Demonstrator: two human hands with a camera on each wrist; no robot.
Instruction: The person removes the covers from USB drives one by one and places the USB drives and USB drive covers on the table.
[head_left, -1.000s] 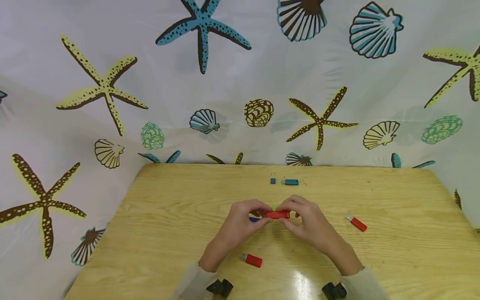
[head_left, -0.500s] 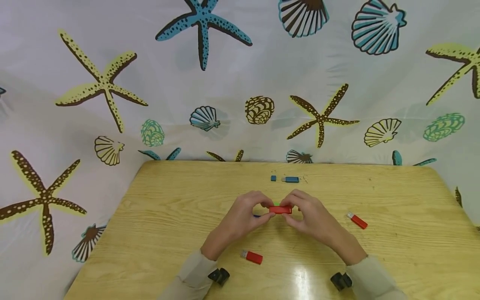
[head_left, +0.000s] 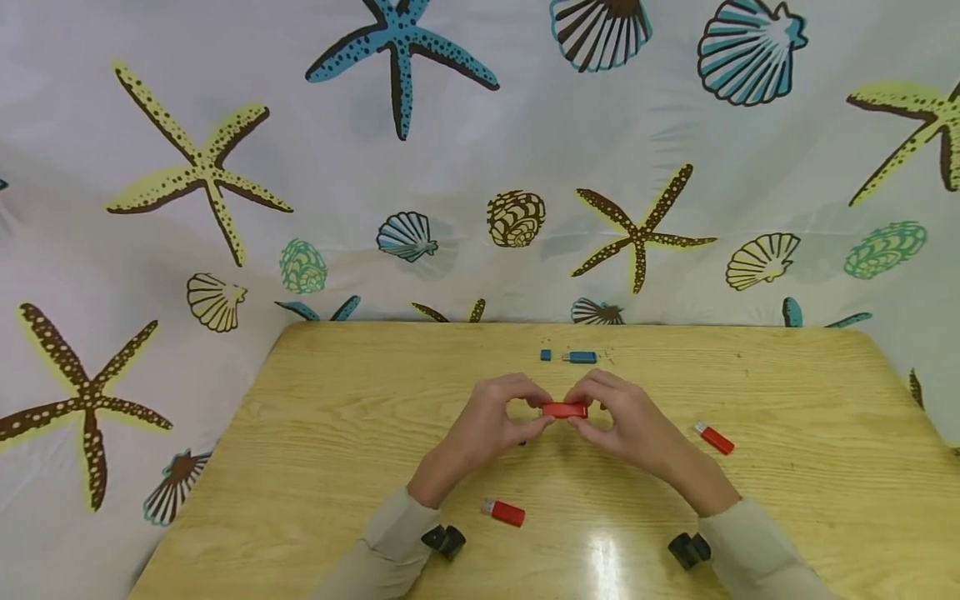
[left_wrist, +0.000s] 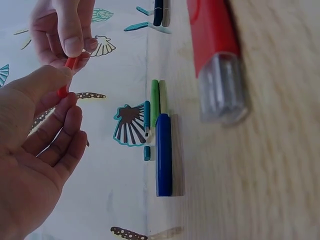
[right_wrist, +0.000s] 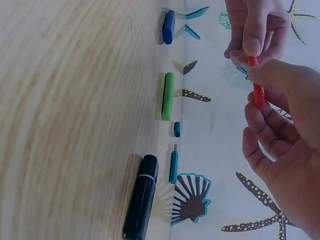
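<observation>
Your hands work over a light wooden table (head_left: 337,467), with a seashell-and-starfish curtain (head_left: 225,167) hanging beyond them on the far side and to your left.

Your left hand (head_left: 491,425) and right hand (head_left: 626,425) meet above the middle of the table, fingers curled, each pinching one end of a red USB stick (head_left: 565,409) held level between them and clear of the wood. From the left wrist view your thumb and forefinger close on its near end (left_wrist: 63,90); from the right wrist view your right thumb and fingers grip the other part of it (right_wrist: 257,92).

Nearer to you than your left hand, a second red stick with a clear cap (head_left: 503,512) lies flat on the table. To the right of your right hand, a little apart from it, lies a third red stick (head_left: 714,437).

Past your fingertips, toward the curtain, a teal stick (head_left: 580,357) lies with its small teal cap (head_left: 545,355) just beside it, apart.

Under your hands, a dark blue stick (left_wrist: 163,155) and a green stick (right_wrist: 168,96) lie on the wood, and a black stick (right_wrist: 141,197) shows in the right wrist view alone.
</observation>
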